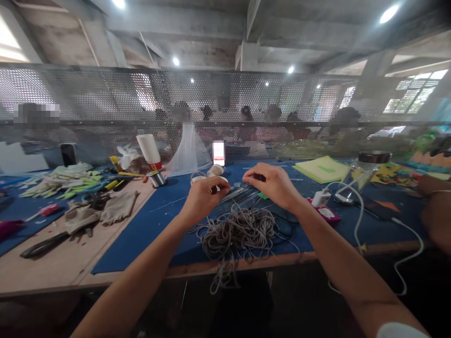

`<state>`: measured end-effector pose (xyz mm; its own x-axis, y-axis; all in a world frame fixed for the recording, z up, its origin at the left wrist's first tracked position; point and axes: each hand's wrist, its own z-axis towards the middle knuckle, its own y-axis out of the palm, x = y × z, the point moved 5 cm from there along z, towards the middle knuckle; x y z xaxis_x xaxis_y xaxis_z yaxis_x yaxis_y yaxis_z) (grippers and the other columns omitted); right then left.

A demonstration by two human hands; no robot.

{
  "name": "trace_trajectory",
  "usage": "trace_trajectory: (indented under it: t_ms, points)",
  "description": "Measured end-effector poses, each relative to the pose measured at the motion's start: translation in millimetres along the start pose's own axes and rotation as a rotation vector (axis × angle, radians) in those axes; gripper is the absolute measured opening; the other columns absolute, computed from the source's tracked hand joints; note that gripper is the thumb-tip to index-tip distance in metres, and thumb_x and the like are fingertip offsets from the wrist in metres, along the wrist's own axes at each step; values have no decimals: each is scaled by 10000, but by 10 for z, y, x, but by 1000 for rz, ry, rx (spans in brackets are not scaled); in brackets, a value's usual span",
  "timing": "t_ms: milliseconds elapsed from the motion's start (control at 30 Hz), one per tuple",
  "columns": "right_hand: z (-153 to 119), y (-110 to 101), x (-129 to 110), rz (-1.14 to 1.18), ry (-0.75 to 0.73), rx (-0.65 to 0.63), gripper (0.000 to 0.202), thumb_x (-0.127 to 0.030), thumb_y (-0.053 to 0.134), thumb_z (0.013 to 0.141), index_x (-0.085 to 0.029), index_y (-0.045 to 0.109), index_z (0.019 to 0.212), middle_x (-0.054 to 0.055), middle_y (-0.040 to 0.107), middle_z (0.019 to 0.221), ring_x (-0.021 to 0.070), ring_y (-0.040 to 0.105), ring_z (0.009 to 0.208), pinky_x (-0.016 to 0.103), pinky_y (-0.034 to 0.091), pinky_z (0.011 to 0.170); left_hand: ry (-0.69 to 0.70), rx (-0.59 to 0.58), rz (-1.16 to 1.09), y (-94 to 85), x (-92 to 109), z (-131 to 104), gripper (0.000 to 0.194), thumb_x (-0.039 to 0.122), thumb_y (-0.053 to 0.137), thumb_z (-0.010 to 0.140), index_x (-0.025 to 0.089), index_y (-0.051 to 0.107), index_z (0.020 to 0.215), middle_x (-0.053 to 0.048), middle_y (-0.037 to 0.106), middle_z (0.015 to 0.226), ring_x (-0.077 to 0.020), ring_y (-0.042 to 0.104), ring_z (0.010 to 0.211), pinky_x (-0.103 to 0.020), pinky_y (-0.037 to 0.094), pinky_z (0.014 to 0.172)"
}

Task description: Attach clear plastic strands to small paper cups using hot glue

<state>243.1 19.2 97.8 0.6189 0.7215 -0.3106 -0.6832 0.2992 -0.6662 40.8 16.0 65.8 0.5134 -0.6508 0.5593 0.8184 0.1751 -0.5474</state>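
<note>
My left hand (203,196) is raised over the blue table mat (141,225), thumb and fingers closed in a pinch. To its right, my right hand (273,184) is pinched too, its fingertips pointing at the left hand across a small gap. Whatever sits in either pinch is too small to make out. Thin clear strands (237,195) lie on the mat beneath and between the hands. Nearer to me is a tangled heap of grey cord (237,230), with a few loops hanging over the table edge. Behind my left hand stands a roll of beige material (215,170), partly hidden.
A stack of paper cups (148,149), work gloves (119,207) and pliers (45,245) are on the left. Green-yellow paper sheets (320,169), a white charger (320,198) with cable and a clear jar (359,176) stand right. Another person's arm (437,211) reaches in there. A perforated metal screen (116,108) runs behind.
</note>
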Motion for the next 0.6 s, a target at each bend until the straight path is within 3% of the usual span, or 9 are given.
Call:
trace_trajectory:
  t_ms: [200, 333, 467, 600]
  points:
    - [53, 166, 289, 339, 144, -130, 211, -424, 683, 880, -228, 760, 892, 13, 728, 838, 143, 624, 731, 294, 483, 700, -99, -104, -271, 15, -40, 18, 123, 288, 681, 841, 180, 737, 858, -29, 699, 731, -131, 594, 671, -274, 460, 642]
    - [-50, 345, 319, 464, 182, -119, 227, -434, 708, 855, -217, 755, 903, 27, 746, 872, 172, 666, 796, 321, 515, 751, -163, -71, -351, 14, -51, 30, 98, 261, 685, 815, 173, 727, 833, -34, 706, 727, -141, 626, 679, -280, 486, 658]
    - [-201, 423, 183, 422, 153, 11, 168, -370, 675, 902, -224, 751, 939, 43, 749, 965, 174, 674, 855, 318, 514, 789, -190, 14, -336, 19, -89, 25, 117, 268, 687, 810, 174, 731, 865, -31, 715, 732, -138, 633, 670, -266, 478, 642]
    - [-299, 369, -43, 185, 57, 58, 138, -315, 620, 952, -244, 736, 974, 29, 724, 926, 157, 649, 807, 301, 478, 753, -153, 89, -168, 3, -100, 2, 120, 288, 675, 829, 189, 737, 855, -14, 702, 732, -118, 574, 614, -254, 435, 593]
